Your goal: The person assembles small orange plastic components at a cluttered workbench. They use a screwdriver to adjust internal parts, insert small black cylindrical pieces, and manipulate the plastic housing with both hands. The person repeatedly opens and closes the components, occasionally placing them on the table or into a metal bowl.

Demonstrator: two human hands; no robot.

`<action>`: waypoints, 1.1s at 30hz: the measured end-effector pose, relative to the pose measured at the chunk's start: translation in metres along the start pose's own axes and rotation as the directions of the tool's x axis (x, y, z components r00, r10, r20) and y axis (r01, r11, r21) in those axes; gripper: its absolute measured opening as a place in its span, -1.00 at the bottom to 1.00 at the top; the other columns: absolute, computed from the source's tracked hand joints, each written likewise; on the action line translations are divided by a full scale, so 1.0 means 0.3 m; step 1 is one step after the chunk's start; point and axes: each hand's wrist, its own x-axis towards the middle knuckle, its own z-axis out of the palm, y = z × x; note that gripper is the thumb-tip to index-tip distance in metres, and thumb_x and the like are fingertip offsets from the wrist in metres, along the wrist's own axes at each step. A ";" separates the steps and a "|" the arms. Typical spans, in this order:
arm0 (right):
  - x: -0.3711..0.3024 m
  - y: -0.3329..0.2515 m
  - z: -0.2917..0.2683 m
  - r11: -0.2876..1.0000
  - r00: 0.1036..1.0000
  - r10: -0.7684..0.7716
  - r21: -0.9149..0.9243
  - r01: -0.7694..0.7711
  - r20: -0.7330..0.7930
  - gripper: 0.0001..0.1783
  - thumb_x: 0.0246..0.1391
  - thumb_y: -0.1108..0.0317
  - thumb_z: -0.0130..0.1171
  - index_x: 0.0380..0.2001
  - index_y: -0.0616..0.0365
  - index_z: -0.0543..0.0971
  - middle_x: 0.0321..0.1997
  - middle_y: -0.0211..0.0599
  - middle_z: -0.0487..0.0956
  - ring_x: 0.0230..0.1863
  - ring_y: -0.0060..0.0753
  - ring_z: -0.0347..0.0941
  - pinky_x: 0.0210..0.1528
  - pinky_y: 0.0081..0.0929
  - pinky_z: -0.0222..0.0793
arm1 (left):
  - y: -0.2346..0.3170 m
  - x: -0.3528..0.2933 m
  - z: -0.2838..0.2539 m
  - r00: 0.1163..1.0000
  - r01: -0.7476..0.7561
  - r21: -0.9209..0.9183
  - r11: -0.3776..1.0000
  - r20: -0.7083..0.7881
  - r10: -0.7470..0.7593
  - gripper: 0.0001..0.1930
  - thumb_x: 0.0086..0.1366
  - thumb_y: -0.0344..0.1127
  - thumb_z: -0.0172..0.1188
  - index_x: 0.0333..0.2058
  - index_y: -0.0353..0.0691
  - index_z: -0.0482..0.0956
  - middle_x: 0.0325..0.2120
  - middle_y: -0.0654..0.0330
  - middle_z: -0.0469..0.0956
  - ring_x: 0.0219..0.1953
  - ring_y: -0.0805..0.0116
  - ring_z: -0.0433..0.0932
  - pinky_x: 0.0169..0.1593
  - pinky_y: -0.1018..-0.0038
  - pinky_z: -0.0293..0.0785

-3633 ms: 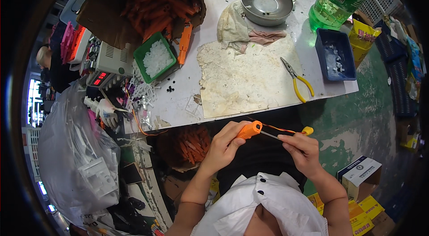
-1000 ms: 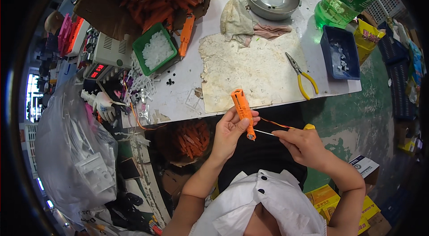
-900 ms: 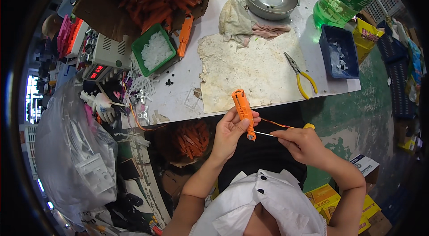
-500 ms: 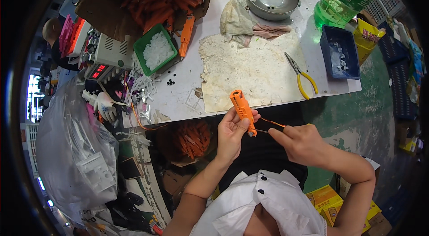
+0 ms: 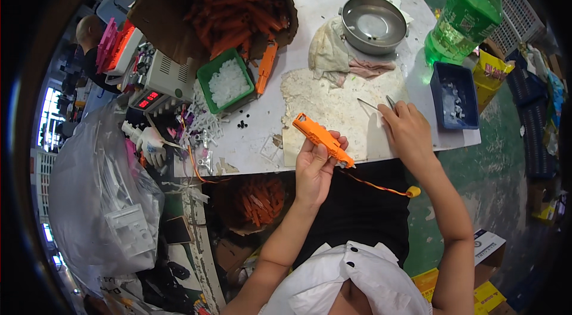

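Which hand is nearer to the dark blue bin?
Right. The right hand is at the table, to the left of the dark blue bin and slightly lower in the picture. The left hand is farther left, near the table's front edge, holding the orange part.

Over the middle of a worn pale board on the desk, a hand could pass between the orange part, gripped by the left hand above the board's near edge, and a crumpled cloth at its far edge. The right hand, with a thin rod jutting inward, blocks its right side. Beyond it stands a metal pan; to its right, a blue bin. Left of it, a narrow passage precedes a green bin.
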 end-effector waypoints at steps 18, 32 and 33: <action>0.043 -0.157 0.060 0.859 0.982 -0.124 0.511 0.036 0.139 -0.67 -0.01 0.41 0.25 -0.13 0.19 0.53 -0.26 -0.19 0.56 -0.19 -0.14 0.47 -0.10 -0.34 0.38 | 0.152 -0.006 -0.067 0.939 -0.239 0.471 0.849 -0.110 0.325 -0.47 0.31 -0.48 0.06 0.24 -0.36 0.16 0.21 -0.01 0.27 0.27 0.23 0.23 0.36 0.35 0.04; 0.126 -0.111 0.075 0.796 0.960 0.142 0.548 -0.255 0.240 -0.66 -0.05 0.37 0.29 -0.15 0.20 0.58 -0.12 -0.19 0.49 -0.01 -0.12 0.33 0.04 -0.30 0.27 | 0.247 0.015 -0.118 0.925 -0.321 0.947 -0.028 0.320 0.204 -0.46 0.08 -0.41 0.32 0.07 -0.32 0.40 0.03 -0.01 0.46 0.16 0.04 0.37 0.24 0.24 0.23; 0.135 -0.101 0.101 0.853 0.976 0.132 0.483 -0.200 0.172 -0.66 -0.05 0.37 0.29 -0.15 0.20 0.59 -0.12 -0.19 0.49 0.00 -0.13 0.33 0.04 -0.31 0.26 | 0.245 0.025 -0.113 0.925 -0.334 0.942 -0.037 0.335 0.180 -0.47 0.08 -0.41 0.32 0.05 -0.32 0.42 0.01 0.00 0.48 0.15 0.03 0.37 0.24 0.21 0.23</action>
